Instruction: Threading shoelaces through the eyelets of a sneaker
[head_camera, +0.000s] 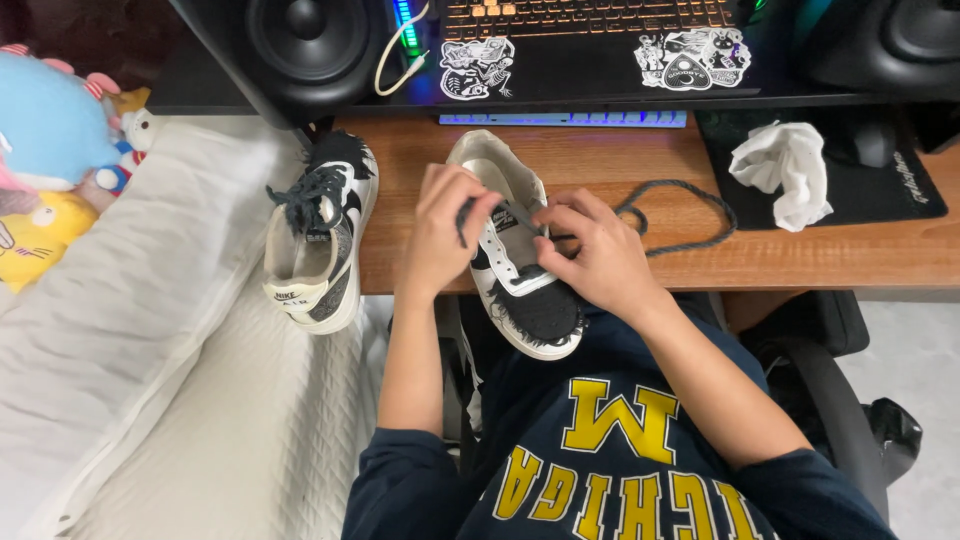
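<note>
Your left hand (440, 235) and right hand (590, 255) on the sneaker (515, 290) at the counter (800, 255) edge before you, lace (680, 215) trailing right, second sneaker (318, 235) left overhanging the bed (170, 350), crumpled tissue (785, 170) far right, speaker (305, 45) and keyboard (590, 20) behind.

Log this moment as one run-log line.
left hand: pinching dark lace | right hand: on sneaker | second sneaker: laced, desk edge
</note>
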